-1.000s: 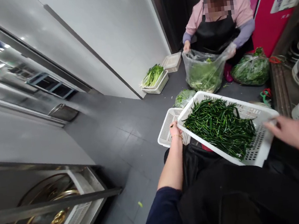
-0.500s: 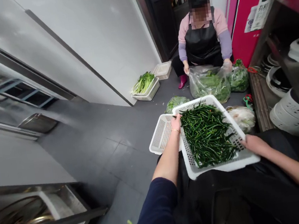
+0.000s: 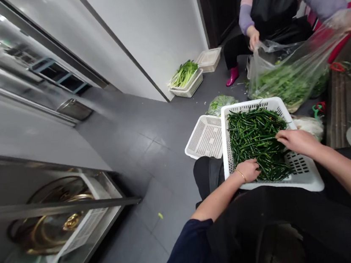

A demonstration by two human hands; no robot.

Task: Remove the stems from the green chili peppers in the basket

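Observation:
A white plastic basket rests on my lap, holding a heap of thin dark green chili peppers. My left hand reaches over the near side, its fingers curled into the peppers; the fingertips are partly hidden. At the heap's right edge, my right hand has thumb and fingers pinched together on peppers. A second white basket stands on the floor to the left, partly behind the first one, with nothing visible in it.
Across from me sits a person in a black apron, holding a clear plastic bag of leafy greens. Left of them are a basket of green stalks and a lidded box. A metal shelf stands at left.
Both my hands have left the basket's rims and moved into the peppers. The basket sits lower on my lap. The other person has pulled the bag wide to the right, and my view has shifted.

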